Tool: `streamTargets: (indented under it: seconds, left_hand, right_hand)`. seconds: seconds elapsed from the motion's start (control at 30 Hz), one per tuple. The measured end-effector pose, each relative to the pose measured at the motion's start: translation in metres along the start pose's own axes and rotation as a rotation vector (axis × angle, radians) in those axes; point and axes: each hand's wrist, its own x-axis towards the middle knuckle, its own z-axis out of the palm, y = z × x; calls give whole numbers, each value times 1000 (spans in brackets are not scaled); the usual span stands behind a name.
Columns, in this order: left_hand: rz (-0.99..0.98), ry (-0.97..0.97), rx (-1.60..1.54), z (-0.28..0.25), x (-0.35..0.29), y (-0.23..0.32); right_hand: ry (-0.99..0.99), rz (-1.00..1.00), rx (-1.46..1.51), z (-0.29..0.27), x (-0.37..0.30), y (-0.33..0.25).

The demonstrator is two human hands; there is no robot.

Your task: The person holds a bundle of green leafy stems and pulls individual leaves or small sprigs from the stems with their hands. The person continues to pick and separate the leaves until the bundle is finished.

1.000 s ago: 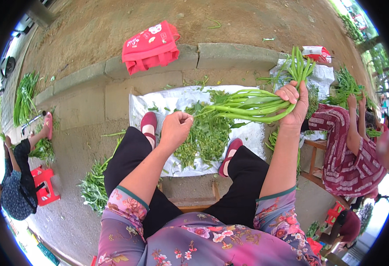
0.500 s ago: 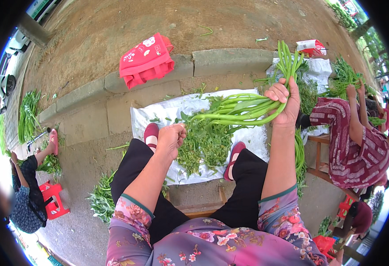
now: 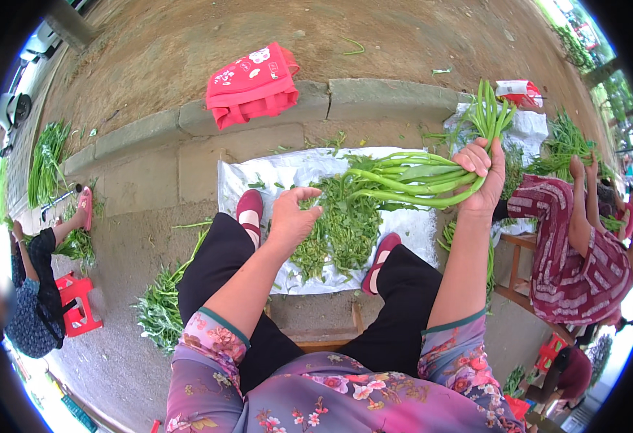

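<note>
My right hand (image 3: pixel 482 173) grips a bunch of long green vegetable stems (image 3: pixel 414 180) around its middle. One end of the bunch points up past my fist, the other reaches left toward my left hand (image 3: pixel 294 214). That left hand has thumb and fingers apart, with nothing seen between them, just short of the stem ends. Below both hands, a heap of plucked green leaves (image 3: pixel 345 242) lies on a white plastic sheet (image 3: pixel 241 177) between my feet.
Beyond the sheet, a red bag (image 3: pixel 253 85) rests on a stone kerb (image 3: pixel 392 99). Leafy greens (image 3: pixel 161 307) lie beside my left leg. People sit nearby: one at left by a red stool (image 3: pixel 78 303), another at right in a patterned maroon dress (image 3: pixel 569 252), handling greens.
My left hand has moved up and right toward the stems, and its fingers have opened. My right hand has shifted slightly right and down with the bunch.
</note>
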Motion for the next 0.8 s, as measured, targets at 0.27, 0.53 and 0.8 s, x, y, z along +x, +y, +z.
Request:
streamTargets:
  seconds: [0.27, 0.53, 0.8]
  left_hand:
    - [71, 0, 13, 13, 2, 3]
    - [23, -15, 14, 14, -1, 14]
    - [-52, -18, -129, 13, -2, 12]
  right_hand:
    - [0, 66, -12, 0, 3, 17]
    - [4, 105, -20, 1, 4, 28]
    - [3, 86, -24, -1, 4, 24]
